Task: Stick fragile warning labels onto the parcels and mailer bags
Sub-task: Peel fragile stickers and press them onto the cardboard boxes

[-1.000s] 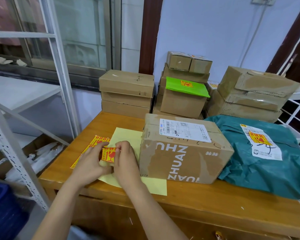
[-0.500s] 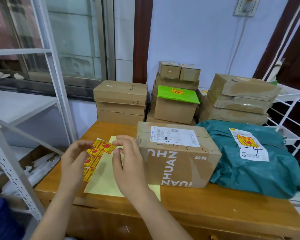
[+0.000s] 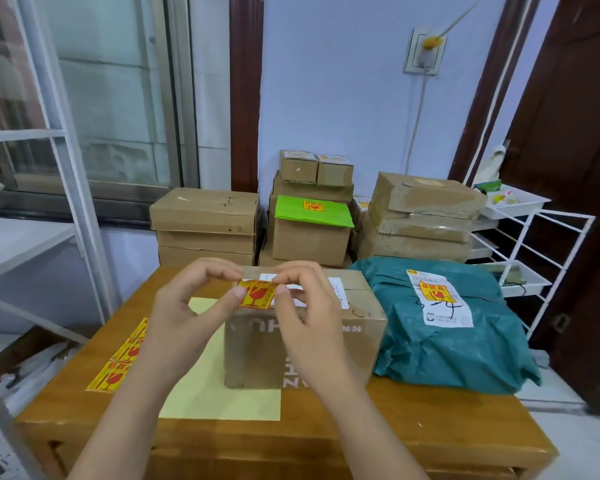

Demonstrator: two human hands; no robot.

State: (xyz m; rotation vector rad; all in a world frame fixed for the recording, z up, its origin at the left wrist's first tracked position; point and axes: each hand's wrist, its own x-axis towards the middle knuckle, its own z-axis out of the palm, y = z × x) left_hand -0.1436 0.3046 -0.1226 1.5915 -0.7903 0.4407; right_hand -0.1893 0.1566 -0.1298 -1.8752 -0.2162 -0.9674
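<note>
Both hands are raised over the desk (image 3: 430, 431), the left hand (image 3: 187, 317) and the right hand (image 3: 312, 317) each pinching one end of a yellow fragile label (image 3: 257, 294) between thumb and fingertips, above the near cardboard parcel (image 3: 347, 344). The sheet of remaining labels (image 3: 122, 362) lies at the desk's left edge beside a pale yellow backing paper (image 3: 229, 400). To the right, touching the parcel, a teal mailer bag (image 3: 447, 348) already carries a fragile label.

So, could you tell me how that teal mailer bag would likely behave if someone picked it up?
The teal mailer bag looks soft and creased, so it would probably sag and flop. It bulges unevenly, so its contents may shift. Its plastic skin might be a little slippery.
</note>
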